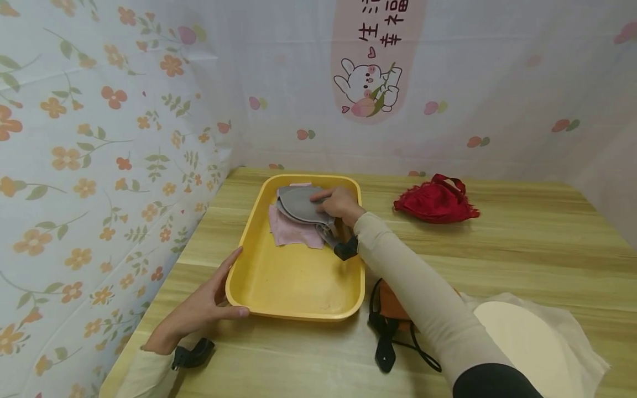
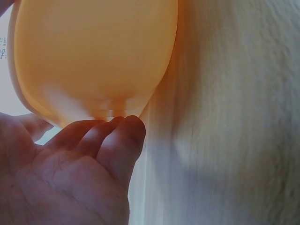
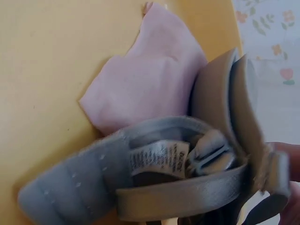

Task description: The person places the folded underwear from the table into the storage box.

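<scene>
In the head view a folded grey bra (image 1: 301, 203) lies on a pink cloth (image 1: 298, 235) at the far end of a yellow plastic tub (image 1: 293, 287). My right hand (image 1: 343, 205) rests on the bra, its extended fingers touching a cup. The right wrist view shows the bra's band (image 3: 70, 187) with a white label, its stacked cups (image 3: 218, 89) and the pink cloth (image 3: 145, 89). My left hand (image 1: 204, 304) holds the tub's near left corner, thumb on the front side. Its fingertips press the outer wall in the left wrist view.
A red lace-edged bra (image 1: 435, 202) lies right of the tub. An orange item (image 1: 393, 304) with black cords sits partly under my right forearm. Pale beige fabric (image 1: 532, 342) lies at the lower right. Patterned sheets (image 1: 124, 138) hang behind and at the left.
</scene>
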{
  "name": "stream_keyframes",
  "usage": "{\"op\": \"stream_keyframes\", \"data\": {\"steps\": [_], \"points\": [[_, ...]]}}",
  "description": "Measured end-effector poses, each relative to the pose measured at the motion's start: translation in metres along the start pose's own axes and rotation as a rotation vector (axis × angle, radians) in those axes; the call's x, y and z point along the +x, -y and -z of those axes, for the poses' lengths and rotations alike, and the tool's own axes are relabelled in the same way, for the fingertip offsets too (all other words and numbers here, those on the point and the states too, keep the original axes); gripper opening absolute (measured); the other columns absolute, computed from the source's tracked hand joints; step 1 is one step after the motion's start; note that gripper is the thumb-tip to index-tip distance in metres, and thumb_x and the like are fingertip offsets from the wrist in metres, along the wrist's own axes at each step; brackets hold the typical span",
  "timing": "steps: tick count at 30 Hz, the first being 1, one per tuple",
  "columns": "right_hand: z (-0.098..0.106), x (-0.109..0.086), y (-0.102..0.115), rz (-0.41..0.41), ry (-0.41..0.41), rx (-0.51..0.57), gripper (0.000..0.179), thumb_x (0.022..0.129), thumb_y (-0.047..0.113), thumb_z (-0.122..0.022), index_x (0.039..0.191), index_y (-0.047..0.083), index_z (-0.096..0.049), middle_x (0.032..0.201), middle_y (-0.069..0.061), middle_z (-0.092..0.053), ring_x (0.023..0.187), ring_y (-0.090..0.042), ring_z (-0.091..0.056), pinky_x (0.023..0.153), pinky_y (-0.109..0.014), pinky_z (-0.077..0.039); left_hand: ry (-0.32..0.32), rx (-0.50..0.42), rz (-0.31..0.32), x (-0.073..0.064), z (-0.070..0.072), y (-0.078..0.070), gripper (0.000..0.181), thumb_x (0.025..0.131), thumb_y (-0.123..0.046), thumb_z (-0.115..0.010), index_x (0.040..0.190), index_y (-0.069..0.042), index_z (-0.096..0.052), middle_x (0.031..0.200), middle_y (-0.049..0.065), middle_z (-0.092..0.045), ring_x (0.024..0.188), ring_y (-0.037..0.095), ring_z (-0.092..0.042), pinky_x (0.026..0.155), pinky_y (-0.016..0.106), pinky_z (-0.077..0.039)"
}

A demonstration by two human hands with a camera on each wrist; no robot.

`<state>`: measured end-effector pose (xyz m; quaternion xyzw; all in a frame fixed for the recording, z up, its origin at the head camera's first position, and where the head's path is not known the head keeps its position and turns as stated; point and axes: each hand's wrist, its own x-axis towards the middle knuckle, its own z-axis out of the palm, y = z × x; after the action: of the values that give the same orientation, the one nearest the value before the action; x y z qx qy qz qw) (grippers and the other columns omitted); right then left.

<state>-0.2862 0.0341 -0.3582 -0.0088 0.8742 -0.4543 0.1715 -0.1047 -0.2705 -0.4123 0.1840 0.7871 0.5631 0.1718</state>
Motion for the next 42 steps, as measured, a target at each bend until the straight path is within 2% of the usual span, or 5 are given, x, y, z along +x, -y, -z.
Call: {"op": "stream_keyframes", "data": {"steps": [7, 16, 25, 33, 42], "points": [[0.005, -0.005, 0.006, 0.019, 0.029, -0.006, 0.035, 0.1, 0.019, -0.054, 0.132, 0.019, -0.069, 0.153, -0.007, -0.051, 0.141, -0.027, -0.047, 0.115, -0.042, -0.043, 0.003, -0.007, -0.001, 0.0, 0.0, 0.001, 0.111, 0.087, -0.011, -0.078, 0.163, -0.026, 0.002, 0.168, 0.022, -0.003, 0.147, 0.044, -0.024, 0.104, 0.005, -0.034], [0.025, -0.019, 0.021, 0.154, -0.069, -0.2, 0.043, 0.099, 0.029, -0.057, 0.138, 0.012, -0.063, 0.15, -0.011, -0.054, 0.136, -0.032, -0.05, 0.109, -0.046, -0.047, -0.006, 0.005, 0.001, 0.0, 0.0, -0.001, 0.111, 0.087, -0.012, -0.078, 0.163, -0.025, 0.002, 0.169, 0.019, 0.001, 0.149, 0.044, -0.02, 0.103, 0.004, -0.033], [0.059, -0.038, 0.02, 0.161, -0.082, -0.206, 0.039, 0.099, 0.035, -0.059, 0.13, 0.014, -0.067, 0.145, -0.013, -0.056, 0.123, -0.033, -0.055, 0.091, -0.044, -0.054, -0.01, 0.025, 0.001, 0.0, -0.001, -0.001, 0.11, 0.087, -0.013, -0.078, 0.163, -0.024, 0.001, 0.169, 0.021, 0.003, 0.149, 0.048, -0.018, 0.103, 0.004, -0.033], [0.082, -0.055, 0.002, 0.189, -0.01, -0.215, 0.047, 0.101, 0.033, -0.058, 0.142, 0.012, -0.053, 0.139, -0.019, -0.059, 0.115, -0.034, -0.062, 0.092, -0.045, -0.056, -0.014, 0.025, 0.009, 0.0, -0.001, -0.002, 0.11, 0.087, -0.014, -0.078, 0.163, -0.025, 0.001, 0.169, 0.02, 0.005, 0.15, 0.047, -0.018, 0.102, 0.003, -0.032], [0.104, -0.081, -0.013, 0.329, 0.083, -0.321, 0.046, 0.101, 0.028, -0.058, 0.144, 0.011, -0.05, 0.136, -0.021, -0.058, 0.117, -0.037, -0.06, 0.094, -0.049, -0.056, -0.02, 0.024, 0.012, -0.001, -0.004, -0.004, 0.111, 0.087, -0.013, -0.078, 0.163, -0.026, 0.001, 0.17, 0.018, 0.004, 0.149, 0.045, -0.02, 0.103, 0.005, -0.034]]}}
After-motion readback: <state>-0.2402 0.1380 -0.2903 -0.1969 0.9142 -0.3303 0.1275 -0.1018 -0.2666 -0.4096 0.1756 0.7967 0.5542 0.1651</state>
